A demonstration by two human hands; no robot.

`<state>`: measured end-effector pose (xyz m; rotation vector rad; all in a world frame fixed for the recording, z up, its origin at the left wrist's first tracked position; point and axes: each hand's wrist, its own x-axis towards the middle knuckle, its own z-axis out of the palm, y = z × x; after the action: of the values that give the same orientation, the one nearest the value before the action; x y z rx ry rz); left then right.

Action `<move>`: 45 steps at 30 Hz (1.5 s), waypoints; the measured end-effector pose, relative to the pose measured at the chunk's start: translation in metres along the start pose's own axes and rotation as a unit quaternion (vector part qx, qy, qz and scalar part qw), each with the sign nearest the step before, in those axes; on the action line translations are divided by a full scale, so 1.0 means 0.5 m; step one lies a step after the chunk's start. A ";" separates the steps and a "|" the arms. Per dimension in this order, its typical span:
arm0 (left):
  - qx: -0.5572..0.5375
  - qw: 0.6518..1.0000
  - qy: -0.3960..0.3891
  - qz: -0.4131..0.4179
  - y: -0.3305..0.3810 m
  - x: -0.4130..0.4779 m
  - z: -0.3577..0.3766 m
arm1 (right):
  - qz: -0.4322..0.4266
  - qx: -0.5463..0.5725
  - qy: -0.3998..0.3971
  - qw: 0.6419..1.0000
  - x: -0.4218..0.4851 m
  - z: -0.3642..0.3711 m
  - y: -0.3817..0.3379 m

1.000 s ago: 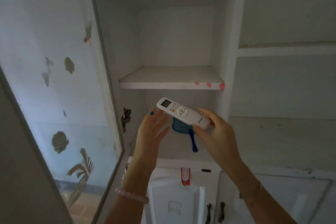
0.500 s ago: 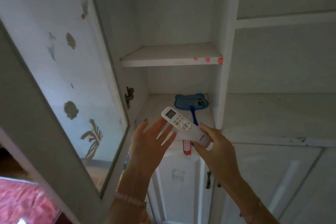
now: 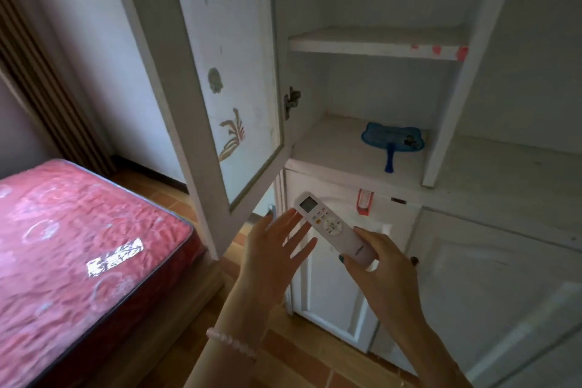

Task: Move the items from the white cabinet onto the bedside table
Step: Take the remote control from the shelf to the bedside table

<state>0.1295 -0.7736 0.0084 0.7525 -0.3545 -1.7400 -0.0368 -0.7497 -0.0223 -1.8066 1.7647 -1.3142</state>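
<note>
I'm pinching the remote (image 3: 333,227) by its lower end in my right hand (image 3: 384,264), left hand (image 3: 274,249) lying open beside its screen end, perhaps touching. I'm planning on cupping underneath before carrying.

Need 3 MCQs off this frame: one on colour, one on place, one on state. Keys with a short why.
1. What colour is the mattress?
A. red
B. green
C. grey

2. Where does the blue fan lie?
A. on the mattress
B. on the lower shelf
C. on the floor

3. What state is the remote in?
A. lying on the lower shelf
B. lying on the mattress
C. gripped by the right hand

Key:
1 A: its cover shows red.
2 B: it lies flat there, handle toward the camera.
3 C: the thumb and fingers pinch its lower end, clear of any surface; the left hand is open beside it.
</note>
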 end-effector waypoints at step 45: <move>-0.227 0.687 0.515 0.459 -0.078 -1.415 -0.692 | -0.435 0.179 -0.607 0.640 -1.155 0.336 -0.684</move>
<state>0.4267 -0.0461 -0.0592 0.8403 0.4380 -0.2433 0.4047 -0.2209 -0.0854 -2.3480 -0.1328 -0.2169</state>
